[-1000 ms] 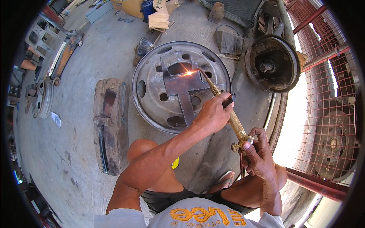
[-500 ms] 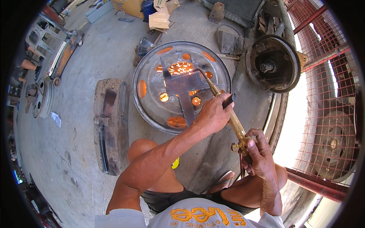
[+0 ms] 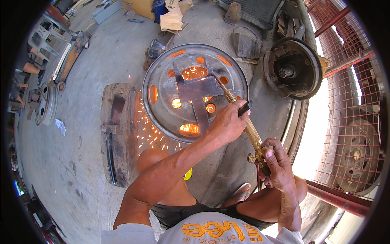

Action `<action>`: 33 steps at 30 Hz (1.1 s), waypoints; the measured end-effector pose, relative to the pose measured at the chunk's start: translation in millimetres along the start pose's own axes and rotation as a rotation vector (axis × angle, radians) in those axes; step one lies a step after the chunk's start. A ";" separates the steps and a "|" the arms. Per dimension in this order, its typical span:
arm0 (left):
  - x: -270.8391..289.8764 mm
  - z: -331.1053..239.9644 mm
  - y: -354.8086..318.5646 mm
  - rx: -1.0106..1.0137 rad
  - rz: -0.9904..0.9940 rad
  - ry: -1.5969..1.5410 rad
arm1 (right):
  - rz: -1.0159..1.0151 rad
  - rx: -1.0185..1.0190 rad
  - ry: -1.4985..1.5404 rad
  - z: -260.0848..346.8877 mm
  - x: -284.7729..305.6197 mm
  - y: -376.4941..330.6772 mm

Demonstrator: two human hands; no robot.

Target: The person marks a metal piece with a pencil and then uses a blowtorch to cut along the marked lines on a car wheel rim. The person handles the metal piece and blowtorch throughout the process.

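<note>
1. Right grip (image 3: pixel 278 164): clasped around the valve end of the brass cutting torch (image 3: pixel 252 132).
2. Left grip (image 3: pixel 229 122): wrapped round the forward barrel, nearer the steel plate (image 3: pixel 195 90).
3. Torch: long axis slanted forward-left, bent tip held at the plate's far edge.
4. Plate: laid on the steel wheel (image 3: pixel 163 86), forward-left of left grip.

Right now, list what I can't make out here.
In the head view:
Torch: part of its rear, behind the right hand.
Left hand: palm, hidden by its own back.
Wheel: underside, hidden by its upper face.
Cardboard box: far part, cut off by the top edge.
</note>
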State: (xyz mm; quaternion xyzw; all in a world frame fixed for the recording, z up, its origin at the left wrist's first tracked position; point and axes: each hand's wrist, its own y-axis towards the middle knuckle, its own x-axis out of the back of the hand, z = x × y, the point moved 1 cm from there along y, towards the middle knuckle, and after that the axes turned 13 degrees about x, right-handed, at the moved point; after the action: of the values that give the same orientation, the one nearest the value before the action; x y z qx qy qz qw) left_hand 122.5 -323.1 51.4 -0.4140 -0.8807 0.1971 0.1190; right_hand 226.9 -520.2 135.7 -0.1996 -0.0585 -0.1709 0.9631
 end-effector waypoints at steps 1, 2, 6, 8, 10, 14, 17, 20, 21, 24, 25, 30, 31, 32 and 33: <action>0.4 0.0 -0.1 0.006 0.003 -0.002 | -0.001 0.000 -0.001 0.1 -0.2 0.0; 0.8 0.3 -0.3 0.012 0.007 -0.004 | -0.002 0.000 -0.001 0.2 -0.4 -0.1; 0.7 1.9 -0.2 0.013 0.006 0.007 | -0.005 -0.020 -0.022 0.5 -0.3 -0.2; 0.3 3.7 0.6 -0.001 -0.008 0.013 | 0.005 -0.002 -0.009 0.6 -0.5 0.0; 0.3 5.8 2.0 -0.018 -0.019 0.020 | 0.007 -0.003 -0.008 0.4 -0.7 0.0; 0.9 8.2 4.3 -0.044 -0.020 0.033 | 0.006 -0.005 0.003 -0.4 -0.5 0.2; 1.7 6.3 2.3 -0.024 -0.017 0.038 | 0.011 -0.004 0.018 -0.9 -0.5 0.2; 1.9 0.8 -1.9 0.012 -0.014 0.014 | 0.008 0.002 0.041 -1.0 -0.6 -0.2; 2.2 -1.2 -3.5 0.026 -0.014 0.004 | 0.005 0.005 0.050 -1.1 -1.0 -0.3; 3.8 -6.8 -7.6 0.039 -0.018 0.013 | -0.005 0.012 0.076 -1.7 -1.8 0.2; 4.1 -8.2 -8.7 0.044 -0.018 0.022 | -0.007 0.012 0.084 -1.9 -2.1 0.3; 4.9 -10.7 -9.6 0.047 -0.024 0.048 | -0.020 0.013 0.096 -3.9 -3.1 0.9; 4.9 -10.6 -9.2 0.046 -0.023 0.048 | -0.020 0.012 0.098 -4.1 -2.9 1.1; 5.0 -10.2 -8.8 0.045 -0.022 0.048 | -0.020 0.010 0.099 -4.3 -2.8 1.4; 5.0 -9.6 -8.5 0.045 -0.021 0.048 | -0.019 0.009 0.101 -4.5 -2.9 1.5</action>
State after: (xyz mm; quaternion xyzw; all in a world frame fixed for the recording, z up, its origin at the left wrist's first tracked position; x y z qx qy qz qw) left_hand 117.1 -321.8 64.0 -0.4065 -0.8773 0.2055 0.1515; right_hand 224.9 -519.9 130.5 -0.1860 -0.0125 -0.1898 0.9640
